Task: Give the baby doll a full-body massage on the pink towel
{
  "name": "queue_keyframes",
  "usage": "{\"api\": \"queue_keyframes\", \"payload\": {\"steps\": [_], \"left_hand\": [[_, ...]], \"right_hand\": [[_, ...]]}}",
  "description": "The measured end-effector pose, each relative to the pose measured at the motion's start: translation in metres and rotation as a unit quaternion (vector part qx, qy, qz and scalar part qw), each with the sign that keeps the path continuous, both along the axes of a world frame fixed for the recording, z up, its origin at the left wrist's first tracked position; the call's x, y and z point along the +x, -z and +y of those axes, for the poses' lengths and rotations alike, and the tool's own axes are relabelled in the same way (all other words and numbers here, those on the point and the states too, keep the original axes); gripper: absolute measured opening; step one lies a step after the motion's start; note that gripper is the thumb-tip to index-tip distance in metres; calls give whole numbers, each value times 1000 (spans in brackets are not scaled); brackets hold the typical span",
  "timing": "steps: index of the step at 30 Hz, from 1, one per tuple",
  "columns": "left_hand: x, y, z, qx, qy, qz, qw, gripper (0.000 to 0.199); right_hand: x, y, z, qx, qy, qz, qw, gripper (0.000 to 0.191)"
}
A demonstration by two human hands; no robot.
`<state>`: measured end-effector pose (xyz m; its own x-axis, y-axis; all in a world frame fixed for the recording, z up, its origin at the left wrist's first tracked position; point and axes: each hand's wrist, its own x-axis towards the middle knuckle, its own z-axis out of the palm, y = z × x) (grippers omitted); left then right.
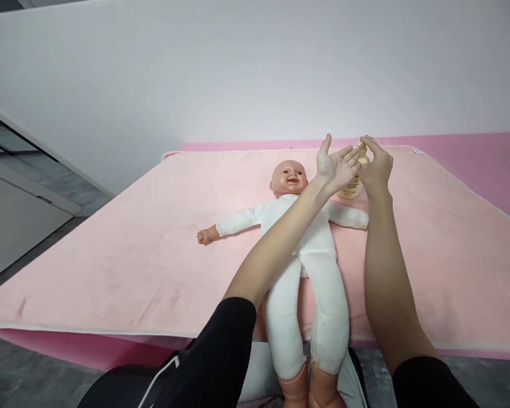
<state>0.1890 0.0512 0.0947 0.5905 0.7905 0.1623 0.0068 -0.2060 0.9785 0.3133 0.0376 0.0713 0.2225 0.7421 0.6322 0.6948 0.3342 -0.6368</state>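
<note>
A yellow pump bottle (349,189) with dark print stands on the pink blanket beside the doll's head, its upper part partly hidden by my hands. My right hand (377,165) grips the bottle's pump top, the fingers curled over it. Palm up, with its fingers stretched out, my left hand (336,165) is held in front of the pump. The baby doll (308,232) lies on its back, with a white cloth body and bare plastic head, hands and feet. My left forearm crosses over its torso.
A pale pink blanket (144,238) covers the table, over a darker pink surface (484,164). Behind it rises a white wall (280,68). The doll's feet (295,385) hang past the table's front edge. Grey floor (21,368) shows at lower left.
</note>
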Motion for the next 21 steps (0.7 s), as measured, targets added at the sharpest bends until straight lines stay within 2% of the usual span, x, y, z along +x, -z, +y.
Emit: {"api": "queue_keyframes", "payload": {"steps": [6,11,13,16,18,21], "left_hand": [[-4,1,-9,-30,0,-51,998,73],[-5,-4,-13,-106,-33,-82,990,70],[-6,-10,-20,-167,-33,-151,974,69],[-8,-17,-33,-249,-15,-273,929,71],[-8,-18,-36,-279,-6,-322,905,69],[-5,-15,-32,-284,-6,-346,894,66]], "right_hand": [[9,-7,3,-16,-29,-2,999,47],[1,1,7,5,-11,18,1000,41],[-2,1,8,24,-3,30,999,39],[-1,-6,7,48,3,45,998,37],[2,-12,7,69,3,47,996,37],[7,-11,11,95,-4,47,994,38]]}}
